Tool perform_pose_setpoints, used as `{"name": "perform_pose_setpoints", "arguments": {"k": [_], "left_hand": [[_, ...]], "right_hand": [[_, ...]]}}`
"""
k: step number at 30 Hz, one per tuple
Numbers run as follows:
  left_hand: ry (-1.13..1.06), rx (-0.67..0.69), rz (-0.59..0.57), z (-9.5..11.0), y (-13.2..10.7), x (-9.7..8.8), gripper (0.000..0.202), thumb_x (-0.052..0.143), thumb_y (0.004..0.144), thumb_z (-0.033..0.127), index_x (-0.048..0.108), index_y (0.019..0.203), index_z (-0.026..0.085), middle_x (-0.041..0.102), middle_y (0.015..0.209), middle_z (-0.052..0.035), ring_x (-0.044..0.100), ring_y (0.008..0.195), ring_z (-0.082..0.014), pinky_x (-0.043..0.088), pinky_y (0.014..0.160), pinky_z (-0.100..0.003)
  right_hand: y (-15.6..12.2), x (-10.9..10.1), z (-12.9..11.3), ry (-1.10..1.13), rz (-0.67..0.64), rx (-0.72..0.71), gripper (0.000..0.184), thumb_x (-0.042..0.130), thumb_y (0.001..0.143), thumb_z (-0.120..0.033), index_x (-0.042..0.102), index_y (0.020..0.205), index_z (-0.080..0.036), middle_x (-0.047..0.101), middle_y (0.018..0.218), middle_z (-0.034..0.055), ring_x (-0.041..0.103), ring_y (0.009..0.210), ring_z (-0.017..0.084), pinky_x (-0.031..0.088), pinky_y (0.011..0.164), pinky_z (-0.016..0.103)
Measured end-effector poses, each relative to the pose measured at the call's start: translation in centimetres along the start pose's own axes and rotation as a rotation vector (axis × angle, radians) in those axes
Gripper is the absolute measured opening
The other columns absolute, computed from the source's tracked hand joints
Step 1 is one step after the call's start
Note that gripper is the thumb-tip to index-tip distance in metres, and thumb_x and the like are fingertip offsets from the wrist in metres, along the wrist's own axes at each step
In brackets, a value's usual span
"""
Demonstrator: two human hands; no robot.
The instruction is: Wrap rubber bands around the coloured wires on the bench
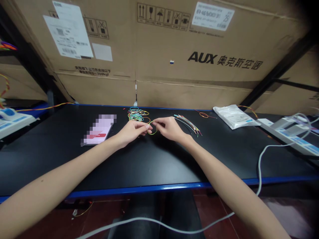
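Pinching a green wire loop point(152, 132) at centre frame, left hand point(131, 131) and right hand point(169, 127) meet fingertip to fingertip over the black table point(159, 159), both closed on it. Step looks like coiling one wire into a ring. Coloured coils point(136, 114) sit just behind the left hand, straight wires point(189, 123) right of the right hand. Wire that thin likely needs a light, steady pinch.

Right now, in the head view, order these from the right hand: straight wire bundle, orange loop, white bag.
From the right hand, pinching the green loop:
1. straight wire bundle, just to its right
2. orange loop, farther right and back
3. white bag, farthest right
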State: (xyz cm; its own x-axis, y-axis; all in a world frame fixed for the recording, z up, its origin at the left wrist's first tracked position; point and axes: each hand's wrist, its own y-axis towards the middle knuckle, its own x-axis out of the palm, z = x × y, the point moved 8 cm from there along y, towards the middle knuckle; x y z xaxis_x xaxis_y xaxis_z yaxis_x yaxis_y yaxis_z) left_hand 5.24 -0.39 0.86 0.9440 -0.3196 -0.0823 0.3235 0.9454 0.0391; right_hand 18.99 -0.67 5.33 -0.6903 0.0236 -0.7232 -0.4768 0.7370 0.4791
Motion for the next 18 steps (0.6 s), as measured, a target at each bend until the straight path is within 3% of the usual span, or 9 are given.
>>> {"name": "perform_pose_setpoints", "arguments": {"k": [4,9,12,15,18], "left_hand": [[-0.055,-0.007,0.039,0.5,0.1,-0.8,0.019,0.075,0.077,0.032,0.076,0.085,0.015,0.072,0.083,-0.0065,0.061,0.077,-0.0145,0.046,0.074,-0.028],[-0.383,-0.159,-0.187,0.0,-0.2,1.0,0.024,0.075,0.078,0.035,0.074,0.088,0.013,0.063,0.075,-0.0027,0.057,0.069,-0.0121,0.046,0.068,-0.027],[-0.496,-0.165,-0.278,0.5,-0.7,2.0,0.02,0.07,0.084,0.032,0.072,0.092,0.013,0.054,0.07,0.0017,0.048,0.057,-0.007,0.042,0.06,-0.024],[-0.486,-0.139,-0.319,0.8,-1.0,2.6,0.016,0.068,0.085,0.029,0.069,0.083,0.013,0.051,0.069,0.0027,0.044,0.053,-0.0045,0.04,0.057,-0.022],[-0.357,-0.08,-0.272,0.9,-0.9,2.2,0.016,0.069,0.084,0.029,0.07,0.08,0.014,0.057,0.072,0.0009,0.044,0.052,-0.0038,0.038,0.055,-0.021]], "right_hand": [[0.2,-0.5,0.4,0.151,-0.013,0.082,0.026,0.051,0.092,-0.027,0.073,0.089,-0.013,0.068,0.068,0.0027,0.056,0.053,0.01,0.041,0.056,0.023],[0.4,-0.9,0.6,0.298,-0.012,0.123,0.024,0.055,0.088,-0.029,0.072,0.084,-0.012,0.067,0.066,0.0029,0.06,0.055,0.013,0.045,0.055,0.023],[0.4,-0.8,0.4,0.307,-0.025,0.114,0.024,0.054,0.088,-0.028,0.072,0.082,-0.013,0.067,0.066,0.0027,0.06,0.056,0.012,0.045,0.055,0.023],[0.4,-0.7,0.2,0.299,-0.034,0.095,0.025,0.053,0.089,-0.027,0.073,0.082,-0.013,0.067,0.066,0.0024,0.059,0.056,0.011,0.044,0.056,0.022],[0.3,-0.6,0.2,0.278,-0.032,0.084,0.025,0.053,0.089,-0.027,0.073,0.083,-0.012,0.066,0.066,0.0022,0.058,0.056,0.011,0.044,0.056,0.022]]}}
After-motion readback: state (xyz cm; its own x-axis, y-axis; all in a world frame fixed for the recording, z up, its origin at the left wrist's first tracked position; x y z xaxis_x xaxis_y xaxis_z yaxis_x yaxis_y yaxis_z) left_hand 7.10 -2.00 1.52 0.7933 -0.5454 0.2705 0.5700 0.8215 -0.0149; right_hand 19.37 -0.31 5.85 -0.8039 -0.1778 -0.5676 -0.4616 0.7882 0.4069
